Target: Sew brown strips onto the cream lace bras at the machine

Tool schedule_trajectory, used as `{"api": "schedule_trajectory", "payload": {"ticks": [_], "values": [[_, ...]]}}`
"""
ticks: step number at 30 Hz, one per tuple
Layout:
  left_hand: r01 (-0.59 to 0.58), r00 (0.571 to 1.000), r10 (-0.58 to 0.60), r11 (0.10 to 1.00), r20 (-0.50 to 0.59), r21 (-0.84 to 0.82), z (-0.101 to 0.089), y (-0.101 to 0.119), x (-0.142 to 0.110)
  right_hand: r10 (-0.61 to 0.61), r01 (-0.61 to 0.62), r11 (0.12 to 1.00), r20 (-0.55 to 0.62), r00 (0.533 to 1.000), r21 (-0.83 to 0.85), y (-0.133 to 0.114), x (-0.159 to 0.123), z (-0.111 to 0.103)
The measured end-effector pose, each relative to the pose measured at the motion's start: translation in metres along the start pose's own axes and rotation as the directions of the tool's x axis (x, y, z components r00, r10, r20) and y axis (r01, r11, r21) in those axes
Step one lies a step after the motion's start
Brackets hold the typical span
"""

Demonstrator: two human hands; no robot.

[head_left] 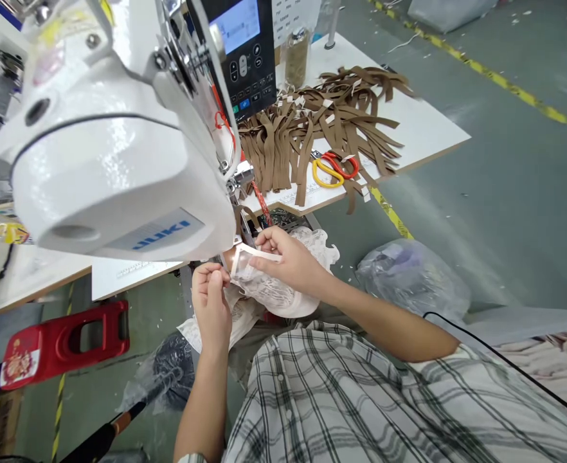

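Observation:
A white lace bra (283,292) hangs below the needle area of a white JUKI sewing machine (134,173), its strap end close to the machine. My right hand (290,260) pinches the bra's white edge between thumb and fingers, on the right of the machine head. On the left, my left hand (211,292) is closed, with thumb and forefinger pressed together at the other edge of the fabric. Part of the lace drapes down toward my lap. The needle itself is hidden behind the machine head.
Brown straps (283,145) lie heaped on the white table (432,132), beside scissors (329,170) with red and yellow handles. A control panel (240,54) stands behind the machine. Plastic bags (411,276) and a red stool (66,341) are on the floor.

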State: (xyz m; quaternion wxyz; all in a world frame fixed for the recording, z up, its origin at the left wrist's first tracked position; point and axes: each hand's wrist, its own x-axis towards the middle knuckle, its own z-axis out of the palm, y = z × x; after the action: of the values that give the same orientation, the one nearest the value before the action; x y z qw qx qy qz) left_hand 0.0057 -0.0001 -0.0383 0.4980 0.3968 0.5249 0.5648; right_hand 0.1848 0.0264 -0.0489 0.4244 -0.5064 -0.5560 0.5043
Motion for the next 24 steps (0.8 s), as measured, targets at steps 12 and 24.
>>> {"api": "schedule_trajectory", "payload": {"ticks": [12,24], "values": [[0.184,0.909,-0.225,0.972,0.35,0.146,0.012,-0.007,-0.034,0.056,-0.08,0.994,0.278,0.959,0.076,0.0,-0.062,-0.038],[-0.068,0.943,-0.051,0.938,0.33,0.339,0.021,0.014,-0.049,0.095,-0.168,0.969,0.356,0.929,0.181,0.006,-0.084,-0.024]]}}
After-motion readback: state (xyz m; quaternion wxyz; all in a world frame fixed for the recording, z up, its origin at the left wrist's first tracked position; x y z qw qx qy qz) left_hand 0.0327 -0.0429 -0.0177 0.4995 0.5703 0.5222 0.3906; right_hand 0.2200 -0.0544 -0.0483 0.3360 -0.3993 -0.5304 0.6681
